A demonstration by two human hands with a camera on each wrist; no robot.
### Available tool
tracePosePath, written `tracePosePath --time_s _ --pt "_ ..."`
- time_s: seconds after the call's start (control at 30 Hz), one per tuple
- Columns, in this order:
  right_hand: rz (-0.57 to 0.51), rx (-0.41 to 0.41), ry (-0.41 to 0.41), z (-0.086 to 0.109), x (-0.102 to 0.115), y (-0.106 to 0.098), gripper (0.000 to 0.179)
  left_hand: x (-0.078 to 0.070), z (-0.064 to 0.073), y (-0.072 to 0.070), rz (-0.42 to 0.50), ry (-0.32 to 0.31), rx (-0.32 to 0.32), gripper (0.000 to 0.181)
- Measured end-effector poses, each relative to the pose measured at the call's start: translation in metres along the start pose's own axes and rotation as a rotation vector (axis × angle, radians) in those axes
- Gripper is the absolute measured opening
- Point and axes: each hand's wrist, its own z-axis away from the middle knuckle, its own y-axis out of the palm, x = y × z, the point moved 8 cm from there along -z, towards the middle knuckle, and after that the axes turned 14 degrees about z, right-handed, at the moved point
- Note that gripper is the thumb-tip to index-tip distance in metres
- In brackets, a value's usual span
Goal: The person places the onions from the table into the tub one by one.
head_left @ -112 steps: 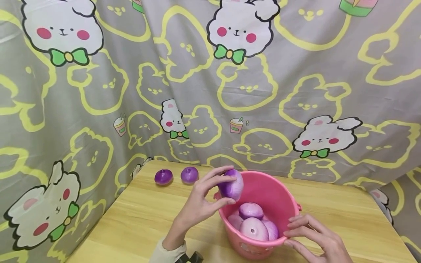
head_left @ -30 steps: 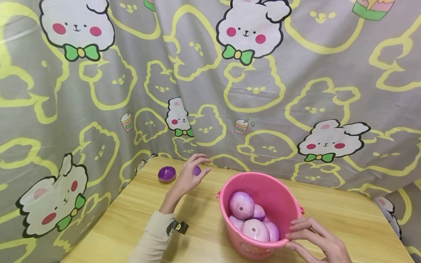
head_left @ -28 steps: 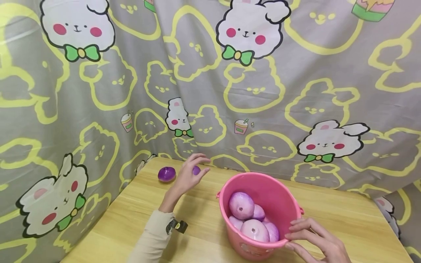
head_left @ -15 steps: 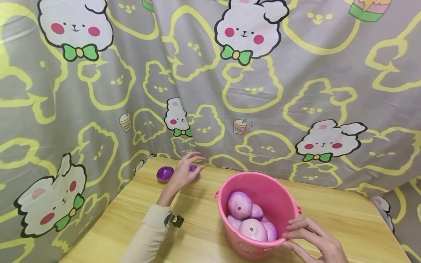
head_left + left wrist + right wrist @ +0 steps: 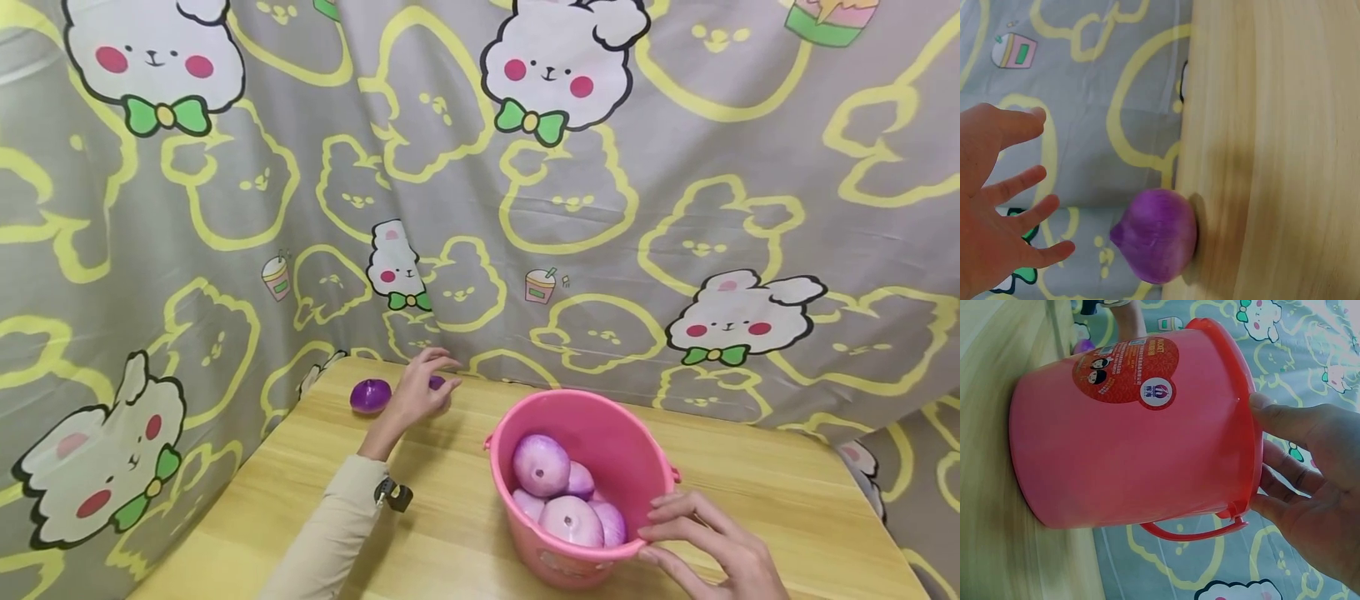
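My left hand [image 5: 416, 396] reaches over the far left of the table, fingers spread and partly bent, holding nothing. Behind it, a purple onion [image 5: 436, 382] is mostly hidden. A darker purple onion [image 5: 371, 396] lies just left of the hand. In the left wrist view, an onion [image 5: 1159, 236] with a pointed tip sits apart from the hand's fingertips [image 5: 1038, 122]. A pink bucket [image 5: 626, 458] stands on the table with several pale purple onions [image 5: 572, 521] inside. My right hand [image 5: 720, 542] pinches its rim between thumb and fingers.
The wooden table [image 5: 787, 500] is backed by a grey curtain [image 5: 465, 167] with cartoon prints at the back and left. A handle [image 5: 1194, 536] hangs along the bucket's side. A dark wrist camera [image 5: 401, 498] sits on the left wrist.
Earlier my left hand held an onion over the bucket; that onion now lies on the others inside. The left hand has moved to the far left and barely shifted during the last second.
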Motion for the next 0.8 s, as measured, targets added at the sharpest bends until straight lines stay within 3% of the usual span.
tracePosePath --time_s 0.47,0.8 --pt "-0.061 -0.014 0.017 -0.001 0.003 0.007 0.05 0.02 0.009 -0.006 0.017 -0.034 -0.049 0.025" --pt "-0.091 -0.033 0.018 0.002 0.001 0.006 0.051 0.033 0.01 0.003 0.03 -0.098 -0.017 0.029"
